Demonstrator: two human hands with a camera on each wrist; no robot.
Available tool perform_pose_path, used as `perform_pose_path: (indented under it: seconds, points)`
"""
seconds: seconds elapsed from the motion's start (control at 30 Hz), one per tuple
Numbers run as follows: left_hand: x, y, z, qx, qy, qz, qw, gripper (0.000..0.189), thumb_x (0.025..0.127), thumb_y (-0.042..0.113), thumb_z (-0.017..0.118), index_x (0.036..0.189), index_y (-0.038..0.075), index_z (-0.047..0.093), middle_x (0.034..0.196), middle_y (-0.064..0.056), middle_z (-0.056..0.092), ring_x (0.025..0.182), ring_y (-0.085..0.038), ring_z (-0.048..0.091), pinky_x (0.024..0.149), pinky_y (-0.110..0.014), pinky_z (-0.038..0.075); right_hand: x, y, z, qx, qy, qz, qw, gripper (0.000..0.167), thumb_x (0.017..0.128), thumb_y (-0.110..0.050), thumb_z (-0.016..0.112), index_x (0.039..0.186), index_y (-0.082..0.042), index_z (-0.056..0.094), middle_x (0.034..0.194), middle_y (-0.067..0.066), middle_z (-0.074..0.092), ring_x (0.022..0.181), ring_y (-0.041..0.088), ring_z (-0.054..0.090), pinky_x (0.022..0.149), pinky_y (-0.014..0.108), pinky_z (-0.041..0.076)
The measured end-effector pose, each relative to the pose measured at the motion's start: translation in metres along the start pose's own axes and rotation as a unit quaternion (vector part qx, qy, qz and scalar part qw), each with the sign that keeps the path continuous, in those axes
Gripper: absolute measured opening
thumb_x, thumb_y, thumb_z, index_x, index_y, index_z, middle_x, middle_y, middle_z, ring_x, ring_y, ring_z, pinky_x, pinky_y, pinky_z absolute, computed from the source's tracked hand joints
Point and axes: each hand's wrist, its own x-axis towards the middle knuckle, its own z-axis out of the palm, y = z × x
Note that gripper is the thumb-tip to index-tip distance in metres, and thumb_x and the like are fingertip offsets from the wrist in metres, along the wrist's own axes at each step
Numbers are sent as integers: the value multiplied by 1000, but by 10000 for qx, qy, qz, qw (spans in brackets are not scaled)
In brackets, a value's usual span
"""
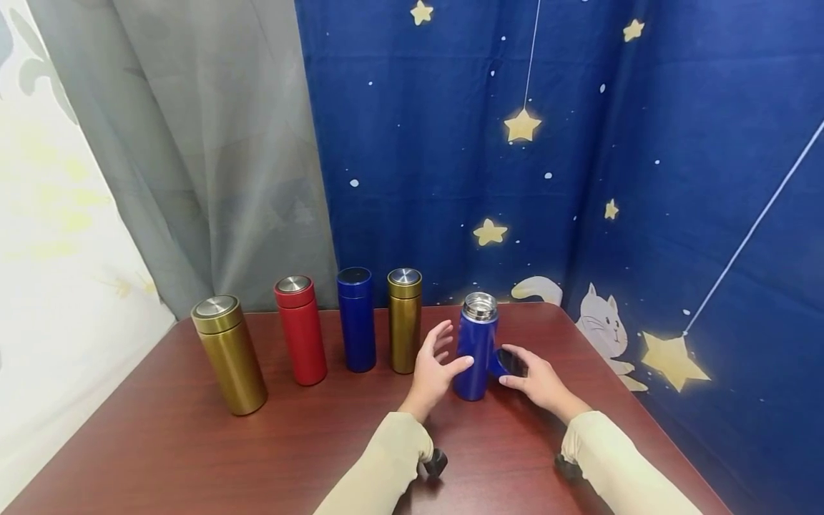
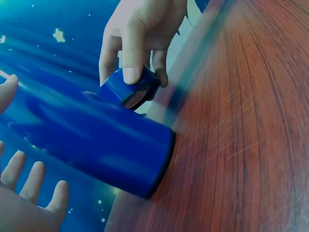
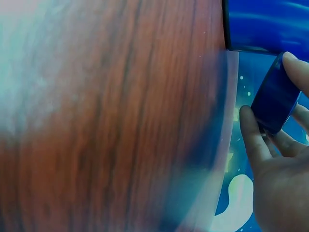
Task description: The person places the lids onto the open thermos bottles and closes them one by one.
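A blue thermos bottle (image 1: 474, 357) stands upright on the table, its bare steel mouth (image 1: 480, 306) uncovered. My left hand (image 1: 434, 372) is spread beside its left side, fingers parted and thumb in front of the body. In the left wrist view the fingers of that hand (image 2: 29, 203) are apart from the bottle (image 2: 111, 145). Right of the bottle, my right hand (image 1: 531, 379) grips the blue lid (image 1: 507, 363) between thumb and fingers. The right wrist view shows the lid (image 3: 276, 99) tilted, close to the bottle's side.
To the left stand several closed thermos bottles: a wide gold one (image 1: 233, 365), a red one (image 1: 301, 336), a blue one (image 1: 357, 325) and a slim gold one (image 1: 404, 329). The reddish-brown table (image 1: 309, 458) meets a starry blue curtain (image 1: 444, 157) behind.
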Motion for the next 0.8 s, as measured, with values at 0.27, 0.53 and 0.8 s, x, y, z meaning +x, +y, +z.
perform_pose_path:
  seconds: [0.27, 0.53, 0.8]
  points:
    - [1, 0, 1, 63, -85, -59, 9999, 72, 80, -1, 75, 143, -5, 38, 139, -30, 45, 126, -47, 44, 102, -64, 34, -1, -5, 1, 185, 31, -245, 9995, 63, 82, -16, 79, 137, -1, 51, 131, 23, 56, 115, 39, 57, 93, 52, 48]
    - [2, 3, 4, 258, -74, -243, 9993, 77, 80, 2, 76, 146, -1, 36, 141, -23, 47, 127, -39, 46, 102, -56, 38, -1, -10, 5, 132, 15, -452, 9989, 61, 83, -16, 78, 136, -1, 52, 130, 22, 57, 113, 37, 57, 91, 51, 49]
    - [1, 6, 5, 507, 1, -524, 9973, 83, 79, 7, 77, 149, 2, 32, 140, -20, 48, 125, -37, 49, 104, -54, 38, -4, -16, 9, 260, -119, -458, 9985, 63, 83, -19, 78, 138, -3, 51, 132, 20, 56, 117, 36, 56, 93, 51, 48]
